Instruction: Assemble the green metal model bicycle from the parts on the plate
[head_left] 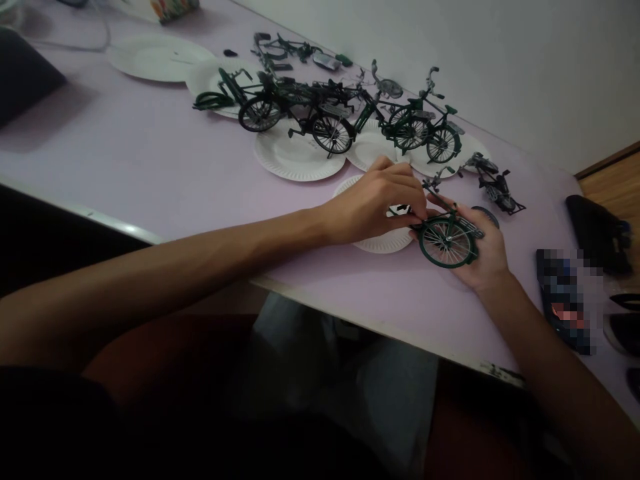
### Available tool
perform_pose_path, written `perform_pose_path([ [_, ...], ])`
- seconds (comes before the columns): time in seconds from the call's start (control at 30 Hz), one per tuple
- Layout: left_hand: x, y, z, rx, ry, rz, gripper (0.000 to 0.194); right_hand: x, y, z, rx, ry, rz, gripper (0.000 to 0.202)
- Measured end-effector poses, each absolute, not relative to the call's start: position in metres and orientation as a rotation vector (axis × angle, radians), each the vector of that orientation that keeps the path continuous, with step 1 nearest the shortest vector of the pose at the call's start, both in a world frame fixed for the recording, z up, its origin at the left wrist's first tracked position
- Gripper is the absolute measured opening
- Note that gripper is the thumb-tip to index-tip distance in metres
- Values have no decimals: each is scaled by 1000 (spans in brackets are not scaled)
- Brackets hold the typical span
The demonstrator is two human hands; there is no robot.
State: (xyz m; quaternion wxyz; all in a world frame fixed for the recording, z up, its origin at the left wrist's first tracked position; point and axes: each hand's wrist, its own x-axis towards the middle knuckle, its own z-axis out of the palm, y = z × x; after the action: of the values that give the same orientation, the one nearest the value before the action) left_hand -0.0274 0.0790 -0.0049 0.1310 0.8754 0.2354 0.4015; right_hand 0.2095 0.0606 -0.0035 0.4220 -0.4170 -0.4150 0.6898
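Note:
A small green model bicycle [447,241] is held above the pink table near its front edge. My right hand [483,250] wraps round its far side, fingers behind the frame and wheel. My left hand [383,200] pinches at the left part of the same bicycle, its fingertips closed by the frame; whether a small part is between them is hidden. Beneath my left hand lies a white paper plate [383,241]. Beyond the hands, a dark model bicycle [300,117] and a green model bicycle [425,127] stand over more paper plates.
A small dark bicycle [495,183] lies right of the plates. Loose green parts [215,100] rest at the left plates. A dark object [25,77] sits at far left, a black case [597,233] at right. The wall borders the table's back.

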Motion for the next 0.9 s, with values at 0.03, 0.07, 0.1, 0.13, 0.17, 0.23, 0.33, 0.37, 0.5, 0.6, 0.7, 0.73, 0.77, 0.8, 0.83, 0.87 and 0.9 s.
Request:
perform_pose_path([
  [0.03,-28,79,-5,2539,666,1157,13,210,61,-3,-1046,-1043,1738,35],
  [0.07,-28,78,-4,2537,643,1153,12,212,61,-2,-1049,-1048,1750,35],
  [0.1,-28,78,-4,2535,617,1153,12,213,62,-2,-1051,-1055,1766,35],
  [0.13,-29,77,-3,2535,591,1152,11,215,62,-1,-1053,-1063,1784,35],
  [0.17,-29,76,-2,2538,564,1150,10,217,63,0,-1055,-1073,1804,36],
  [0.23,-29,73,1,2547,517,1138,10,220,64,1,-1061,-1094,1843,37],
  [0.33,-28,67,7,2564,468,1097,11,225,66,1,-1076,-1136,1877,38],
  [0.37,-28,65,8,2573,459,1083,11,227,67,1,-1079,-1154,1882,37],
  [0.5,-24,59,10,2630,483,1046,15,230,68,3,-1075,-1255,1872,33],
  [0.6,-23,53,11,2639,497,1057,17,228,66,6,-1055,-1350,1831,34],
  [0.7,-27,40,13,2637,500,1044,20,223,62,8,-1035,-1445,1756,41],
  [0.73,-31,33,15,2643,512,1021,23,220,60,8,-1035,-1475,1721,44],
  [0.77,-36,27,17,2647,529,997,25,218,58,8,-1041,-1502,1679,47],
  [0.8,-42,19,19,2652,541,959,27,216,56,7,-1052,-1528,1626,48],
  [0.83,-49,11,22,2648,550,954,28,214,54,6,-1064,-1550,1567,46],
  [0.87,-58,4,25,2641,573,955,28,212,52,6,-1072,-1556,1502,42],
  [0.9,-68,-4,27,2631,601,980,29,210,51,5,-1076,-1573,1407,36],
])
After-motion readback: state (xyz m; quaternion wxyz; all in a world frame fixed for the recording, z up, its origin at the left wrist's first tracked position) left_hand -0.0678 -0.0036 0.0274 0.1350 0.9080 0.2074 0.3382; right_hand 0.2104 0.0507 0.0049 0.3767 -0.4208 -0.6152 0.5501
